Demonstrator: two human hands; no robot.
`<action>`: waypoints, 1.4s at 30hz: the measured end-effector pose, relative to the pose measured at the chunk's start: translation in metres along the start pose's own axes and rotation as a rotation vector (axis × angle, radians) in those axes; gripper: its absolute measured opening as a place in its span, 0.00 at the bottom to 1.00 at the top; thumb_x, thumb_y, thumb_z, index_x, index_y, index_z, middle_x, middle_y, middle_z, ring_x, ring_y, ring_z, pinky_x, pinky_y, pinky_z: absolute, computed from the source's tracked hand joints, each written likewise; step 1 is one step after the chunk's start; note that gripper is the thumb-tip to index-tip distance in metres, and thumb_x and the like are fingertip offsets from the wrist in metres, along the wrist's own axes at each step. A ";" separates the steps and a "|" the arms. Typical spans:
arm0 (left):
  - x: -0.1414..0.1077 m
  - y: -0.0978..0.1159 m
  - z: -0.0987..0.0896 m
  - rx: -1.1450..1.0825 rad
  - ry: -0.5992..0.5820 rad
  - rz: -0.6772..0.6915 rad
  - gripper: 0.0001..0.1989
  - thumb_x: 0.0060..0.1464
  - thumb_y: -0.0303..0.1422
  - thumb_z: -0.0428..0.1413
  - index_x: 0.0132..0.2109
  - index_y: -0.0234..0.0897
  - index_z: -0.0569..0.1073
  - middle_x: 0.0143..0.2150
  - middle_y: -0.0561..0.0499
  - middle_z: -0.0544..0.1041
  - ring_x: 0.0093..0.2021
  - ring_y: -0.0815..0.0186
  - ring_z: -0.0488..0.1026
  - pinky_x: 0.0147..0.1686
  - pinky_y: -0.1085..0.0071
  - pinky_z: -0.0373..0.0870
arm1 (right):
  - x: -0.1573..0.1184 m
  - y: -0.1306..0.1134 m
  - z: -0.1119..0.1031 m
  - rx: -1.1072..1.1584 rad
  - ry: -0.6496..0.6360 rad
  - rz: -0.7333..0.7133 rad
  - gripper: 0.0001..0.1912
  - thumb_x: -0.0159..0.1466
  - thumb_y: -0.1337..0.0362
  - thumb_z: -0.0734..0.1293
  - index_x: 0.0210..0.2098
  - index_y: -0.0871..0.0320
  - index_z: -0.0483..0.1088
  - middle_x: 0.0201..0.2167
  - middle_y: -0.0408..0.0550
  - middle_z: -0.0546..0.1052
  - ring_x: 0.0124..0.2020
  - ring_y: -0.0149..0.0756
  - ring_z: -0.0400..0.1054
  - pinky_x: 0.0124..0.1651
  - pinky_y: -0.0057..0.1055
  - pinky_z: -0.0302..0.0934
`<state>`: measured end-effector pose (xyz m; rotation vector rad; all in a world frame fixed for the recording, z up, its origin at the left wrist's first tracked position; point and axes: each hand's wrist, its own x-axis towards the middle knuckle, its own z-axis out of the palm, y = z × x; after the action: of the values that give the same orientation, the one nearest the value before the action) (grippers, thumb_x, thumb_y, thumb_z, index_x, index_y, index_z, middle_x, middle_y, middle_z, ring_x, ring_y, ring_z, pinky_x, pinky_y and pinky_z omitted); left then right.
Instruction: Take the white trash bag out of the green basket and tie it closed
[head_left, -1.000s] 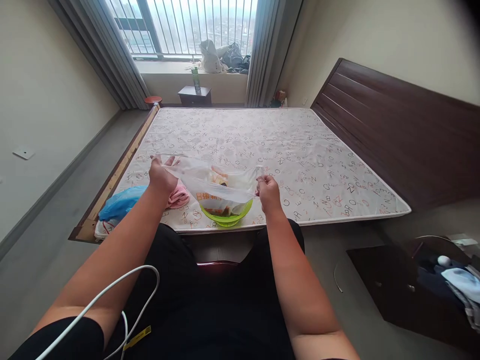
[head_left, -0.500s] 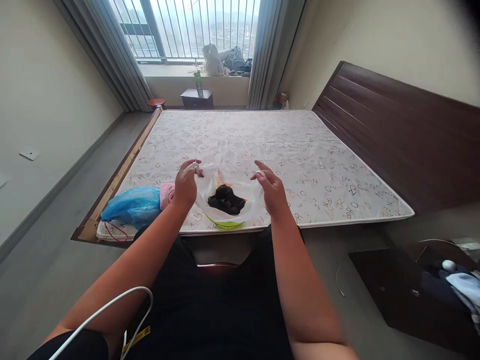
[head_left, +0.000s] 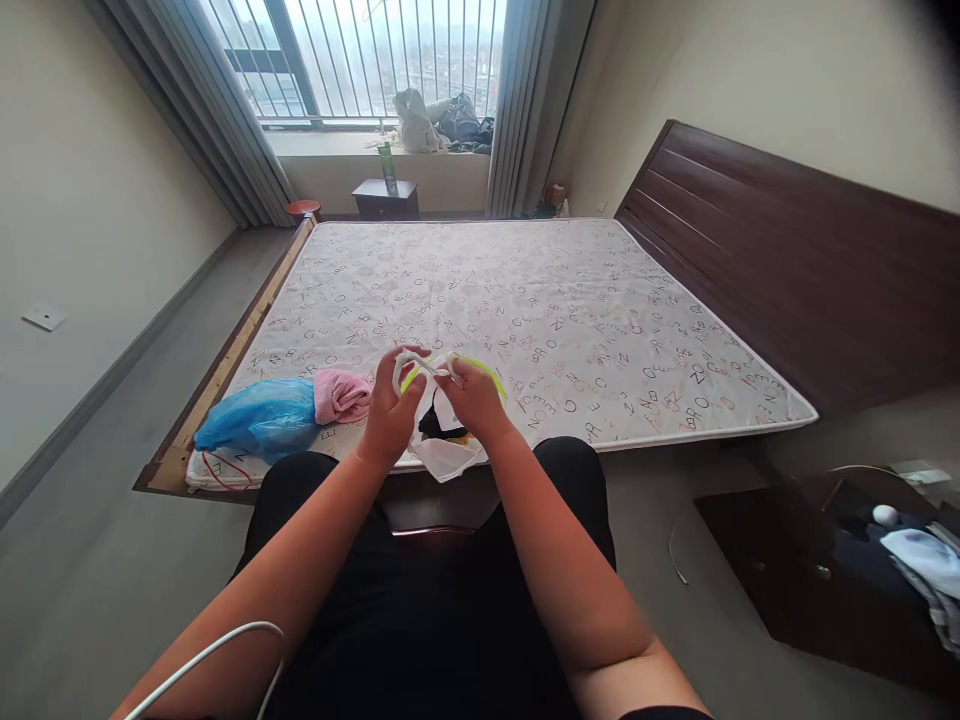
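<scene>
— What are the hands doing over there?

— Both are pulled in close together at the near edge of the mattress (head_left: 525, 300). The left hand (head_left: 388, 412) and the right hand (head_left: 474, 400) each pinch a handle of the white plastic bag (head_left: 444, 455) — the grip of each is clamped on the twisted plastic, and the two handles meet between the fingertips.

— And the bag itself?

— It hangs just under the hands, its bottom sagging past the mattress edge. Something dark (head_left: 435, 425) shows inside it; I cannot tell what. Behind the hands the rim of a green bowl (head_left: 487, 368) peeks out, sitting on the mattress.

— Anything beside them?

— To the left, a pink cloth (head_left: 341, 394) lies bunched just beside the left hand, and next to that a blue plastic bag (head_left: 259, 418) rests at the mattress corner. A dark wooden headboard (head_left: 787, 260) runs along the right side. At the far end there is a barred window (head_left: 360, 55), with curtains either side and a small dark stand (head_left: 384, 198) below it.
</scene>
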<state>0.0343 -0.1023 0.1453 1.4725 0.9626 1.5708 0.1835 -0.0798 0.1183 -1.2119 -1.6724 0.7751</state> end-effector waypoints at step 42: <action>-0.011 -0.036 0.017 -0.046 -0.277 -0.407 0.20 0.45 0.39 0.70 0.44 0.38 0.75 0.40 0.48 0.78 0.44 0.59 0.76 0.41 0.66 0.73 | 0.011 -0.035 -0.028 0.507 -0.406 0.079 0.21 0.70 0.48 0.60 0.31 0.57 0.71 0.24 0.43 0.73 0.27 0.31 0.68 0.33 0.29 0.64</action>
<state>0.0530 -0.0962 0.1087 1.3189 0.9803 1.0593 0.1942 -0.0816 0.1632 -0.7980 -1.6010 1.4679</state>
